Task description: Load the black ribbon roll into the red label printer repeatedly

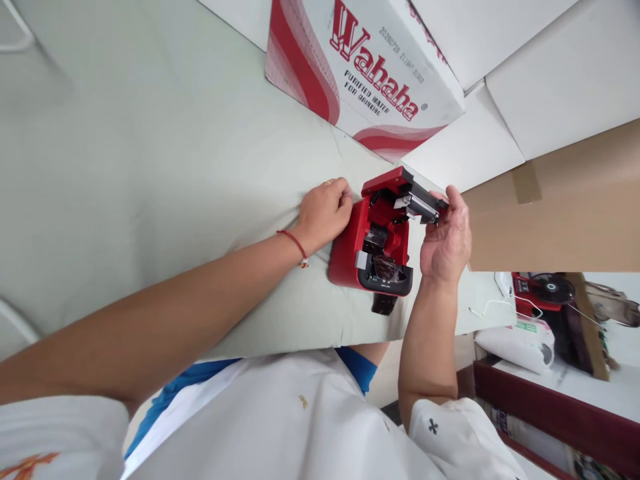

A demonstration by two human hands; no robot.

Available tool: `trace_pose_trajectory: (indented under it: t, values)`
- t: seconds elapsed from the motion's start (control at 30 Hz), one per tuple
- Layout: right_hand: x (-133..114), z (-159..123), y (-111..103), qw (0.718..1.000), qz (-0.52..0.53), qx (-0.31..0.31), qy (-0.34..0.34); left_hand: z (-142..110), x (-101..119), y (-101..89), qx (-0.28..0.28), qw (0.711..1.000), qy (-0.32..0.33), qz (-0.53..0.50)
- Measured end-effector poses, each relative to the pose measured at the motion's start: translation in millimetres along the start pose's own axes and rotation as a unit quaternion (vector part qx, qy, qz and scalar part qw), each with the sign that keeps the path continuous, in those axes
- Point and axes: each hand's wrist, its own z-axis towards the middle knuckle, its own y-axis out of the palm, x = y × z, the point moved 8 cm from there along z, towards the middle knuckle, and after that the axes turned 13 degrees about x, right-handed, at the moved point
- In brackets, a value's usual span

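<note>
A small red-and-black label printer (345, 257) stands on the pale green cloth with its lid (387, 180) raised. Inside it lie dark, shiny film (390, 270) and a dark roll (375, 238); a dark strip (384, 305) hangs out at the front. My left hand (325, 212), a red cord round its wrist, is closed against the printer's left side; its fingertips are hidden. On the right, my right hand (447, 237) grips the lid's free edge between thumb and fingers and holds it up.
A Wahaha water carton (365, 73) stands behind the printer, beside white boxes (565, 87). A brown cardboard box (555, 207) is close to the right hand. A white cable (493, 303) lies at the right end of the cloth-covered table (125, 167).
</note>
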Motion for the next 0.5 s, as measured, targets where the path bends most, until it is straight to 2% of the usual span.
trace_pose_trajectory:
  t: [0.07,0.13,0.23,0.33,0.5]
  values:
    - [-6.5,-13.3,-3.8,1.0,0.014,0.015,-0.006,2.2,-0.7,-5.5,0.035,0.998,-0.006,-0.046]
    - [-13.5,-30.0,-12.4,0.999,0.016,0.027,-0.025,3.7,0.2,-8.5,0.043,0.993,-0.01,-0.11]
    - [-20.4,-56.5,-24.6,0.997,-0.02,0.013,-0.067,2.6,6.8,-3.7,-0.019,0.97,-0.015,-0.243]
    - [-19.6,-78.6,-31.8,0.992,-0.081,-0.026,-0.091,-4.0,15.0,5.6,-0.107,0.926,-0.042,-0.36]
    - [-15.3,-94.1,-35.0,0.986,-0.129,-0.084,-0.071,-13.6,17.3,17.1,-0.158,0.897,-0.072,-0.406]
